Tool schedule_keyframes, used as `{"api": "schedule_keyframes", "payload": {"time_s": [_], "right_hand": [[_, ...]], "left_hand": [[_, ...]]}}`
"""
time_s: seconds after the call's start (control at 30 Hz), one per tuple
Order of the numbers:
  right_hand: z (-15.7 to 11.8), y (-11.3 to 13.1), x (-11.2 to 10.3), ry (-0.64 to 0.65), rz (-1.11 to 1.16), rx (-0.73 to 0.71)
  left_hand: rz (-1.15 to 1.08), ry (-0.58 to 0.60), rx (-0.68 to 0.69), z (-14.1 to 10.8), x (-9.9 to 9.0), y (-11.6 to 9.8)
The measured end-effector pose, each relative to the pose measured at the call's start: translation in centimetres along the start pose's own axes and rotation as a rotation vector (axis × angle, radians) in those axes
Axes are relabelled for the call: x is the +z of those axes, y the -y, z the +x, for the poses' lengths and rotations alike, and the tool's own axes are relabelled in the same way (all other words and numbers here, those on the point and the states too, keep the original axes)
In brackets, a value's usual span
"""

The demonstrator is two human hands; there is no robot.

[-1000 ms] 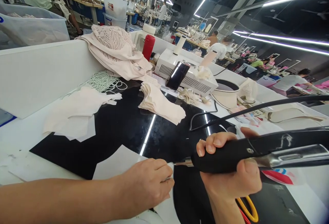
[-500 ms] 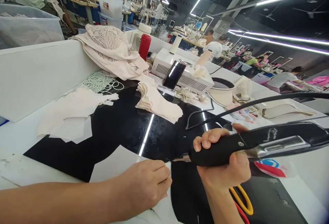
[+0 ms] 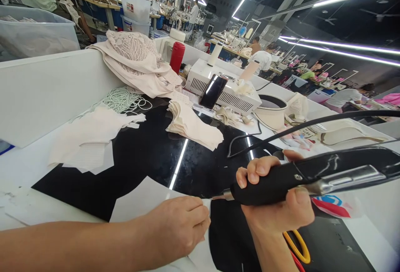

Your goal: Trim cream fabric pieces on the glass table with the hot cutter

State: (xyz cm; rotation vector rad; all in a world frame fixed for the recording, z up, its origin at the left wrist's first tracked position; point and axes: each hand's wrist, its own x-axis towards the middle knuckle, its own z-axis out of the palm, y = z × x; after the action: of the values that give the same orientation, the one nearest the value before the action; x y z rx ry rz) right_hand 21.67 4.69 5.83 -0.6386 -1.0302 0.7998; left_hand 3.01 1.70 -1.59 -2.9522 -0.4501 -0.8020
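My left hand (image 3: pixel 179 226) is closed at the edge of a white sheet (image 3: pixel 140 199), its fingers bent together over it; the fingertips are mostly hidden. Wrapped in my right hand (image 3: pixel 275 205) is a black corded hand tool (image 3: pixel 265 186) with a silver lever along its side. The tool's thin metal tip points left and ends close beside my left knuckles, at the sheet's edge. Under the sheet lies a glossy black surface (image 3: pixel 150 155). A stack of cream fabric pieces (image 3: pixel 193 124) rests on it just beyond my hands.
Pale fabric pieces (image 3: pixel 90 138) and light green cord (image 3: pixel 125 100) lie at left. Behind stand a white vented box (image 3: pixel 225 86), a phone (image 3: pixel 213 91) and a red bottle (image 3: pixel 177 57). Yellow handles (image 3: pixel 300 247) show below my right wrist. The tool's cable (image 3: pixel 312 124) runs off right.
My right hand and the tool have shifted slightly right and down in the view, and the right thumb has moved a little. My left hand stays closed at the sheet's edge.
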Motion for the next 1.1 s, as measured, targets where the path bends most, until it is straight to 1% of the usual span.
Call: {"api": "schedule_keyframes", "payload": {"time_s": [0.17,0.43,0.53,0.67,0.8,0.93,1.1], "right_hand": [[-0.1,0.1,-0.3,0.006,-0.028,0.002],[-0.4,0.0,-0.3,0.015,-0.021,-0.020],[-0.6,-0.1,0.0,0.006,-0.026,-0.027],[-0.7,-0.2,0.2,-0.009,-0.034,-0.040],[-0.9,-0.2,0.3,0.002,-0.040,-0.054],[-1.1,-0.3,0.4,0.025,-0.020,-0.058],[-1.2,-0.3,0.4,0.020,0.016,-0.025]], "left_hand": [[0.003,-0.027,-0.008,0.0,0.1,0.0],[-0.011,-0.002,0.000,-0.2,0.3,0.0],[-0.032,0.009,-0.017,-0.3,0.4,0.0],[-0.062,-0.006,-0.043,-0.5,0.3,-0.1],[-0.080,0.000,-0.070,-0.8,0.2,-0.3],[-0.065,-0.010,-0.094,-1.1,0.4,-0.5],[0.007,-0.036,-0.055,-1.1,0.3,-0.4]]}}
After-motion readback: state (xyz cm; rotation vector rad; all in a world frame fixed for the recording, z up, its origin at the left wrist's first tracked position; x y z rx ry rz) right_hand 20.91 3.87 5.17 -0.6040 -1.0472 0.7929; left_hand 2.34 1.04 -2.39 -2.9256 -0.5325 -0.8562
